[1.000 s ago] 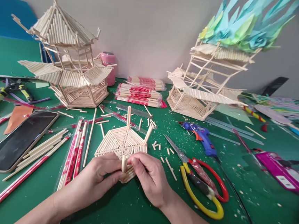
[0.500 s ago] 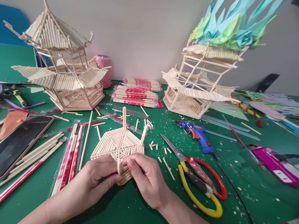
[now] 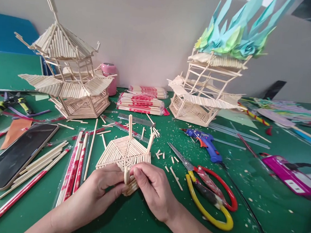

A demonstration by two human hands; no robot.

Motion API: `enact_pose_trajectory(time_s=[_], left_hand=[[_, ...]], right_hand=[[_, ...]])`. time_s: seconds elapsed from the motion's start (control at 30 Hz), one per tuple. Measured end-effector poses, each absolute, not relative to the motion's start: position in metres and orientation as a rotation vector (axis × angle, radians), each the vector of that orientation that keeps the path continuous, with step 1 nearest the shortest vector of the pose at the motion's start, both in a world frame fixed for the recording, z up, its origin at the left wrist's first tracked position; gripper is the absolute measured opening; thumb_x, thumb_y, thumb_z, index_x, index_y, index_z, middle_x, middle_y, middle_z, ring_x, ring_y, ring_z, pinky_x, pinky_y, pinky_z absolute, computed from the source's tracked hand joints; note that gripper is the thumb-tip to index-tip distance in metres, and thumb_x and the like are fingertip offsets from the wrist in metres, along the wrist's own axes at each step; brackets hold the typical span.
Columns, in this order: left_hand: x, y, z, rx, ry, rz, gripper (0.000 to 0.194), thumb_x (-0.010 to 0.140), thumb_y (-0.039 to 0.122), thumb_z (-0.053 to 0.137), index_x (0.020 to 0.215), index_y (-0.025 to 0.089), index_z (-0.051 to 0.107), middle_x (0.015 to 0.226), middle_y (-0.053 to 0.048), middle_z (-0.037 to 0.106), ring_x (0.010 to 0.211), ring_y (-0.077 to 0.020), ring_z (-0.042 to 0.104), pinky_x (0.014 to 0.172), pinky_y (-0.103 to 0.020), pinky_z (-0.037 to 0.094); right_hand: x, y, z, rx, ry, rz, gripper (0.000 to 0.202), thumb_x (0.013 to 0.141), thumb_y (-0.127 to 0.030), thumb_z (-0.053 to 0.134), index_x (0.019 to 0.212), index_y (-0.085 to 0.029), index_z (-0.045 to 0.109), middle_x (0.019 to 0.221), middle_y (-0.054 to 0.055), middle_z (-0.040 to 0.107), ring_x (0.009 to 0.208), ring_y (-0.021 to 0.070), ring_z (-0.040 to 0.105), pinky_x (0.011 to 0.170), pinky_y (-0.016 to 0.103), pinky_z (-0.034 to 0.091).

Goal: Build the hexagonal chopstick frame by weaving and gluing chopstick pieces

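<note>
A flat hexagonal base of pale wooden sticks [image 3: 125, 152] sits on the green table before me, with short upright posts at some corners. At its near corner stands a short wooden stick post [image 3: 126, 175]. My left hand [image 3: 105, 186] pinches this post between thumb and fingers from the left. From the right, my right hand [image 3: 154, 189] is closed, its thumb and forefinger together against the post's side. Both hands partly cover the near edge of the base, and the right fingertips are partly hidden.
Stick pavilions, one at left [image 3: 68, 83] and one at right [image 3: 204, 88], stand behind. Scissors [image 3: 205, 193], a blue glue gun [image 3: 205, 140] and its cord lie right. A phone [image 3: 13, 155], loose sticks [image 3: 37, 164] and wrapped sticks [image 3: 72, 167] lie left. Packed stick bundles [image 3: 141, 103] lie at the back.
The camera view has tilted slightly, so the scene sits a little lower. Both hands keep nearly the same hold at the post.
</note>
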State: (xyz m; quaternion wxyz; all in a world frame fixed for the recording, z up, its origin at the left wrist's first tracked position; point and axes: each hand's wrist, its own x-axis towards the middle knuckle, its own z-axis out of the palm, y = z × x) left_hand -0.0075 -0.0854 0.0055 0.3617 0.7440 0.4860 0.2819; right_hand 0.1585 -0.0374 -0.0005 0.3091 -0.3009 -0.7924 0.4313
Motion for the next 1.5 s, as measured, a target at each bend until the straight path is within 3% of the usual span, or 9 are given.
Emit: enact_pose_trajectory(time_s=[0.27, 0.6, 0.8, 0.97, 1.17, 1.5], left_hand=[[-0.006, -0.086, 0.007, 1.910, 1.241, 0.744, 0.021, 0.087, 0.018, 0.040, 0.076, 0.015, 0.057, 0.073, -0.003, 0.055, 0.069, -0.0146, 0.051, 0.064, -0.025, 0.041], [-0.006, -0.084, 0.004, 1.915, 1.243, 0.749, 0.021, 0.087, 0.020, 0.041, 0.076, 0.015, 0.057, 0.072, -0.002, 0.054, 0.068, -0.0140, 0.051, 0.063, -0.024, 0.040], [-0.005, -0.085, 0.005, 1.879, 1.229, 0.807, 0.019, 0.087, 0.020, 0.043, 0.076, 0.017, 0.058, 0.073, -0.002, 0.056, 0.070, -0.0137, 0.053, 0.064, -0.024, 0.042], [-0.005, -0.084, 0.005, 1.833, 1.160, 0.869, 0.014, 0.084, 0.016, 0.048, 0.085, 0.020, 0.061, 0.084, -0.003, 0.061, 0.078, -0.0155, 0.056, 0.070, -0.026, 0.044], [-0.004, -0.084, 0.001, 1.901, 1.219, 0.884, 0.017, 0.085, 0.017, 0.046, 0.077, 0.016, 0.062, 0.073, -0.005, 0.060, 0.069, -0.0155, 0.055, 0.062, -0.025, 0.044], [-0.001, -0.081, 0.005, 1.930, 1.192, 0.992, 0.015, 0.082, 0.015, 0.050, 0.073, 0.015, 0.061, 0.068, -0.003, 0.060, 0.065, -0.0123, 0.055, 0.059, -0.020, 0.044]], right_hand=[[0.158, -0.038, 0.000, -0.812, -2.102, 1.128, 0.031, 0.092, -0.026, 0.031, 0.069, -0.017, 0.051, 0.064, 0.000, 0.049, 0.058, 0.0115, 0.044, 0.054, 0.023, 0.035], [0.158, -0.038, 0.002, -0.800, -2.035, 1.179, 0.026, 0.090, -0.025, 0.035, 0.074, -0.016, 0.053, 0.065, 0.000, 0.051, 0.060, 0.0115, 0.046, 0.055, 0.022, 0.037], [0.158, -0.041, -0.002, -0.746, -2.003, 1.157, 0.014, 0.083, -0.023, 0.046, 0.088, -0.017, 0.058, 0.071, 0.001, 0.051, 0.059, 0.0112, 0.047, 0.052, 0.022, 0.039], [0.154, -0.041, -0.007, -0.653, -1.968, 1.129, 0.020, 0.075, -0.025, 0.058, 0.093, -0.016, 0.059, 0.071, 0.001, 0.049, 0.060, 0.0121, 0.047, 0.054, 0.024, 0.042], [0.150, -0.040, -0.010, -0.641, -1.953, 1.123, 0.007, 0.077, -0.019, 0.057, 0.080, -0.015, 0.061, 0.066, 0.001, 0.049, 0.058, 0.0118, 0.046, 0.050, 0.023, 0.039], [0.150, -0.040, -0.010, -0.671, -1.989, 1.157, 0.016, 0.079, -0.024, 0.054, 0.071, -0.015, 0.063, 0.063, 0.001, 0.046, 0.056, 0.0120, 0.046, 0.048, 0.023, 0.037]])
